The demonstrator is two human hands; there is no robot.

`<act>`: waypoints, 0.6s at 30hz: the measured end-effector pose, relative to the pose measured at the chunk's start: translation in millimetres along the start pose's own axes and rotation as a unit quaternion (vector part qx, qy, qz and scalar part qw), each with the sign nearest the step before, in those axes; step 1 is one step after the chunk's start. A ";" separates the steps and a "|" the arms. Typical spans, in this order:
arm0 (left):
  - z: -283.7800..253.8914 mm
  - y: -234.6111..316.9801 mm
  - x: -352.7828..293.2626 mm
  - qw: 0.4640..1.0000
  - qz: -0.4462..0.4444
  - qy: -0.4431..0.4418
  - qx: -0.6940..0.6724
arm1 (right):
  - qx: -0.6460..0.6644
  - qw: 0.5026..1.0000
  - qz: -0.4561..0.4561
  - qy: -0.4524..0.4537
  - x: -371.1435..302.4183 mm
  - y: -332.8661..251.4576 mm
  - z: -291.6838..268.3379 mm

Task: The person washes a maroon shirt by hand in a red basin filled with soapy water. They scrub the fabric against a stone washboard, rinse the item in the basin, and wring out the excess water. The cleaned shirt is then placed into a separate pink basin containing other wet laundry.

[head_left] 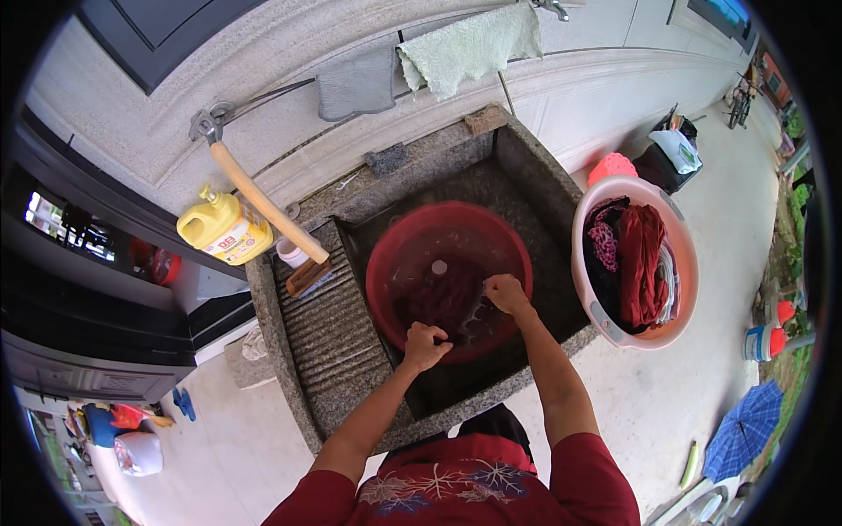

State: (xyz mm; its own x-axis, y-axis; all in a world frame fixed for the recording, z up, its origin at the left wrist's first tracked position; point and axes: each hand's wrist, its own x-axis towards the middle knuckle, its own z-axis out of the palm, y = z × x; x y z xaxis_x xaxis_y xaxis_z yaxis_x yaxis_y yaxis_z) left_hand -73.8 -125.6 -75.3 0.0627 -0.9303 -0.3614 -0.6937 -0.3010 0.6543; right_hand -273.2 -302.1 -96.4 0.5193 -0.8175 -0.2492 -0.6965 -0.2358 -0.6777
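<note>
A red basin (383, 248) stands in the stone sink, with water and a dark red cloth (441, 296) in it. A small round pale spot shows on the water above the cloth. My left hand (426, 345) is closed at the near left side of the basin, fingers curled. My right hand (507, 294) is closed too, over the right part of the basin, beside the wet cloth. What either hand grips is hidden by the fingers.
Left of the basin is the sink's ribbed washboard (342, 329), with a brush (307, 277), a small white cup (291, 252) and a yellow jug (225, 226) beyond. A wooden-coloured hose (263, 203) hangs from the tap. Right stands a pink tub (691, 263) of clothes.
</note>
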 end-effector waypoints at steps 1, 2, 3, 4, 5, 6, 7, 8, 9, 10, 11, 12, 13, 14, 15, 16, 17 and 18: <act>-2.0 -2.1 11.0 0.998 -0.002 0.058 -0.010 | -0.003 0.999 0.046 0.016 7.0 4.5 4.8; -6.0 -3.3 26.5 0.993 -0.004 0.115 -0.020 | -0.008 0.995 0.093 0.033 14.0 8.8 9.9; -12.8 -6.7 41.1 0.984 -0.009 0.175 -0.026 | -0.011 0.990 0.135 0.047 23.5 6.5 16.7; -22.1 -11.3 55.1 0.978 0.017 0.205 0.028 | -0.006 0.981 0.188 0.044 31.2 -10.5 18.4; -32.6 -15.3 67.2 0.968 0.043 0.234 0.082 | -0.002 0.970 0.241 0.041 34.5 -38.1 14.5; -36.7 -17.6 80.7 0.954 0.075 0.260 0.132 | -0.002 0.955 0.295 0.044 41.7 -51.8 13.5; -30.2 -23.4 90.1 0.962 0.063 0.218 0.152 | 0.006 0.950 0.311 0.041 49.9 -45.5 24.9; -23.0 -30.3 97.0 0.968 0.050 0.175 0.171 | 0.015 0.945 0.326 0.037 57.3 -35.4 41.9; -13.4 -39.7 99.7 0.973 0.033 0.127 0.190 | 0.023 0.938 0.344 0.028 59.8 -28.7 62.8; -7.2 -34.6 102.4 0.977 -0.011 0.046 0.208 | 0.006 0.931 0.339 0.134 59.3 -28.5 81.7; 1.6 -27.8 103.4 0.972 -0.053 -0.035 0.224 | 0.032 0.950 0.286 0.122 64.8 -15.1 90.3; 2.2 -22.5 103.3 0.959 -0.097 -0.110 0.242 | 0.062 0.966 0.226 0.111 72.4 -12.2 90.5; 3.3 -23.5 102.8 0.960 -0.090 -0.169 0.205 | 0.091 0.977 0.166 0.100 76.8 -9.3 91.5; 5.5 -24.4 101.6 0.956 -0.082 -0.227 0.165 | 0.136 0.982 0.084 0.100 81.7 -6.7 93.7; -0.6 -31.3 97.4 0.949 -0.085 -0.275 0.127 | 0.188 0.978 -0.009 0.092 92.2 -39.3 77.1; -43.8 10.6 108.2 0.927 -0.154 -0.338 -0.048 | 0.229 0.965 -0.082 0.097 90.7 -51.9 52.7; -55.8 4.4 108.9 0.954 -0.186 -0.221 -0.087 | 0.241 0.957 -0.121 0.104 87.0 -69.6 36.0; -60.1 -4.2 111.9 0.964 -0.211 -0.104 -0.127 | 0.251 0.949 -0.155 0.113 82.7 -80.1 20.9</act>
State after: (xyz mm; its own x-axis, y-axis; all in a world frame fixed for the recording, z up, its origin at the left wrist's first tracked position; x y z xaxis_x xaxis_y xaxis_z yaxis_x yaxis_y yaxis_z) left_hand -20.8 -241.0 -78.5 0.1368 -0.6603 -0.7385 -0.4391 -0.7087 0.5523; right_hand -164.1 -339.9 -77.1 0.5015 -0.8548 0.1333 -0.1747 -0.2510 -0.9521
